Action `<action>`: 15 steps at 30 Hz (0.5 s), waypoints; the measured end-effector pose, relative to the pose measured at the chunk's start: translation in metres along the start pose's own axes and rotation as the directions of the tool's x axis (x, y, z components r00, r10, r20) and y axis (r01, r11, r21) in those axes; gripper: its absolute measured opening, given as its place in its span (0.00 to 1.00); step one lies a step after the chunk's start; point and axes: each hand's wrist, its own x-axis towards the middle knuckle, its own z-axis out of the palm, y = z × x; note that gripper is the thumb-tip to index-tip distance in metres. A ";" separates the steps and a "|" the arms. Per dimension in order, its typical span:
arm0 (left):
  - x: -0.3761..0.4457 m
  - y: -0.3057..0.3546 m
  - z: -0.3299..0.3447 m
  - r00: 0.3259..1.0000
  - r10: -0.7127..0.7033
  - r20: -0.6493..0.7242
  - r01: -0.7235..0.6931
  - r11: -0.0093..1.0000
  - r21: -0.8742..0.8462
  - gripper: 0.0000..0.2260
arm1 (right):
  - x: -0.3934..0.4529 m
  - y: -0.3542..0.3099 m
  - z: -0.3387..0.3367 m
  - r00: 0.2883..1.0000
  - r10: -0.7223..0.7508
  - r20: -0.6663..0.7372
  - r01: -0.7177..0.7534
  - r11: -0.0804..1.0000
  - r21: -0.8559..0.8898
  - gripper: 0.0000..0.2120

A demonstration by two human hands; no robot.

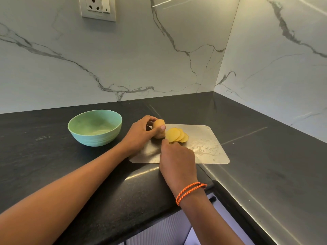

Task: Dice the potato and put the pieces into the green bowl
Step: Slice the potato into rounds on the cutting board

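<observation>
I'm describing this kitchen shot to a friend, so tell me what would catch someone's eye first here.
First, the yellow potato slices fanned out on the metal cutting board at the centre, with the left hand gripping the uncut potato beside them. The right hand, an orange cord bracelet on its wrist, is curled just in front; whatever it holds is hidden. The green bowl stands left of the board on the dark counter.

Both forearms are showing bare, with no sleeves reaching them. The right wrist is wearing a braided orange cord bracelet [190, 191], looped twice around, sitting just behind the right hand [177, 160].
</observation>
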 end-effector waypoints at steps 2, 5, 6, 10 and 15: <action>-0.002 -0.002 -0.001 0.999 0.026 0.026 -0.025 1.000 -0.016 0.19 | 0.002 0.005 0.005 0.998 0.058 -0.016 -0.057 0.998 0.040 0.07; -0.003 -0.004 -0.003 0.997 0.059 0.058 -0.058 0.998 -0.025 0.19 | 0.007 0.013 0.008 0.991 0.126 -0.041 -0.122 0.988 0.098 0.11; -0.002 -0.005 -0.004 0.996 0.061 0.061 -0.059 0.998 -0.035 0.18 | 0.008 0.014 0.008 0.989 0.140 -0.042 -0.134 0.984 0.118 0.12; 0.000 -0.007 -0.009 0.995 0.070 0.066 -0.066 0.996 -0.052 0.13 | 0.014 0.014 0.011 0.984 0.174 -0.048 -0.163 0.970 0.180 0.15; 0.002 -0.008 -0.012 0.995 0.066 0.078 -0.058 0.993 -0.101 0.15 | 0.017 0.011 0.007 0.971 0.192 -0.140 -0.154 0.957 0.246 0.19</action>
